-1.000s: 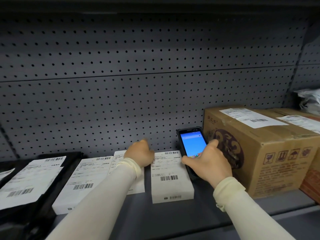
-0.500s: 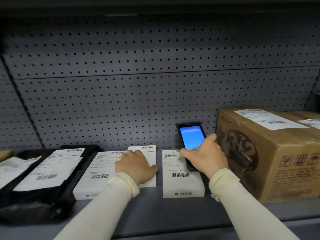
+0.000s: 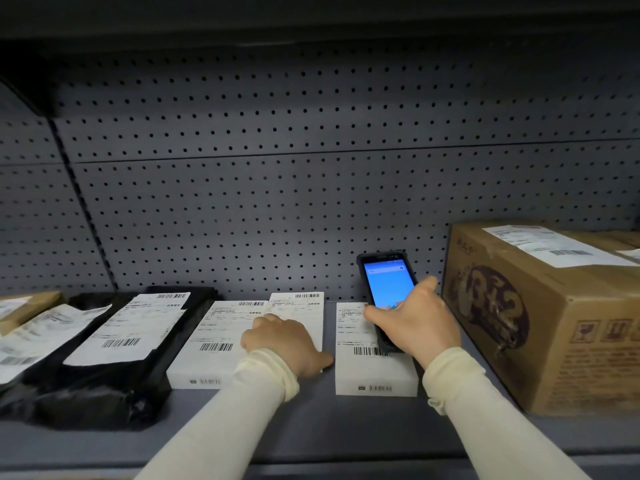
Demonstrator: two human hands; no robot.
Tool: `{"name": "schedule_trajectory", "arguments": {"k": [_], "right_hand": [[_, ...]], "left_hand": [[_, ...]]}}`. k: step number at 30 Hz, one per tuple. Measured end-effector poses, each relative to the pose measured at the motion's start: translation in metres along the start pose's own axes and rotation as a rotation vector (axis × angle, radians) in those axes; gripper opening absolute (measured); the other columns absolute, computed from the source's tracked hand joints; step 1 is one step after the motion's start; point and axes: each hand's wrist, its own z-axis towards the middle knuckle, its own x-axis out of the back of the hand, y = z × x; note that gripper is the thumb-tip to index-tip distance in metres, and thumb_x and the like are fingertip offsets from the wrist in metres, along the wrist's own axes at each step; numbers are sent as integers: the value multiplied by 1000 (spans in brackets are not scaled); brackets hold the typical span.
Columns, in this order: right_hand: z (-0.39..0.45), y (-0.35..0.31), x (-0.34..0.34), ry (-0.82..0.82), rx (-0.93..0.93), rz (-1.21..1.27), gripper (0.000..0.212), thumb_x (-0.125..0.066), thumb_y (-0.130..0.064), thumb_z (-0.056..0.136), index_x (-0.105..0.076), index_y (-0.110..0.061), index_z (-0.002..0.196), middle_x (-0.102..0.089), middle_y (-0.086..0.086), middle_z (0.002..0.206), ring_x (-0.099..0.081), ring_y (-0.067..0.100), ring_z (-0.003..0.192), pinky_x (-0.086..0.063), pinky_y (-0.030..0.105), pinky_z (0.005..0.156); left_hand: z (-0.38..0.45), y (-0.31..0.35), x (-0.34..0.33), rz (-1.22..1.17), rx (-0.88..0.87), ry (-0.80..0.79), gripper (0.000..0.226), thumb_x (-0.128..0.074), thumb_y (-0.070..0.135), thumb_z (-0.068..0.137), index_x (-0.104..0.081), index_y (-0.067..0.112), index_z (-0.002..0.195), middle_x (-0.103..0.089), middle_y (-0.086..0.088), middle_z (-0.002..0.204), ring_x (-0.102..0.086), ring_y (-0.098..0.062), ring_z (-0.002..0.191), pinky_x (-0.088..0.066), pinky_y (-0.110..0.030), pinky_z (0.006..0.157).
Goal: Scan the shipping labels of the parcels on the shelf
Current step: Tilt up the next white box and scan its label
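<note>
My right hand (image 3: 420, 323) grips a black handheld scanner (image 3: 384, 285) with a lit blue screen, held tilted above a white box (image 3: 360, 362) with a shipping label. My left hand (image 3: 280, 341) lies palm down on the middle white box (image 3: 304, 306), its thumb at that box's right edge. Left of it lies another labelled white box (image 3: 207, 341). A black poly bag (image 3: 114, 358) with a white label sits further left. A brown cardboard carton (image 3: 540, 323) with a label on top stands at the right.
The parcels lie on a grey shelf (image 3: 311, 427) backed by a perforated panel (image 3: 277, 202). More labelled parcels (image 3: 31, 327) sit at the far left edge. A second carton (image 3: 623, 240) shows behind the brown one. The upper shelf overhangs darkly.
My left hand came back from the rear of the shelf and settled flat on the middle white box. The view shifted left. The scanner stays over the right white box.
</note>
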Motion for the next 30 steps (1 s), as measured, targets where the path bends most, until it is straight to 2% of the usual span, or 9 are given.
{"name": "schedule_trajectory", "arguments": {"k": [5,7,12,16,21,26,30], "right_hand": [[-2,3,3,1,3,-8,62,-76,-45,70,-32,-12,99,-56,3,85,-55,23,74,-33,27,47],[-3,4,4,0,6,-9,61,-76,-44,70,-32,-11,98,-56,3,84,-55,23,74,-35,29,50],[-3,4,8,-8,13,3,61,-75,-44,69,-33,-11,99,-59,4,86,-58,25,77,-39,30,54],[-3,2,13,4,27,2,62,-76,-43,69,-33,-11,101,-56,4,86,-58,24,78,-42,30,59],[-3,1,13,6,27,3,63,-77,-43,69,-32,-11,101,-59,6,92,-57,25,79,-41,30,59],[-2,-1,9,2,38,10,62,-75,-44,67,-33,-12,99,-63,6,94,-59,25,83,-40,30,60],[-3,-8,9,8,63,35,61,-74,-44,67,-35,-11,100,-63,5,93,-61,25,82,-42,30,60]], "left_hand": [[-3,9,-1,-54,-18,2,56,-44,52,86,-50,15,128,-38,-14,139,-35,-30,127,-37,-40,100],[-3,9,-3,-61,-3,22,56,-44,51,86,-46,17,130,-40,-13,137,-36,-31,125,-39,-40,98],[-5,5,-6,-48,40,37,66,-43,63,81,-37,23,132,-43,-12,132,-40,-32,120,-39,-39,93],[-4,2,-4,-73,69,39,84,-50,74,72,-35,15,130,-44,-11,130,-40,-29,121,-39,-38,93],[-3,2,-2,-218,95,22,96,-62,71,66,-27,11,133,-39,-14,131,-36,-31,123,-37,-36,96],[-1,2,-4,-187,117,26,99,-64,71,62,-25,11,131,-42,-15,130,-39,-33,121,-34,-39,97],[1,2,-1,-221,138,13,110,-66,72,60,-19,9,137,-40,-15,130,-37,-32,122,-33,-38,97]]}}
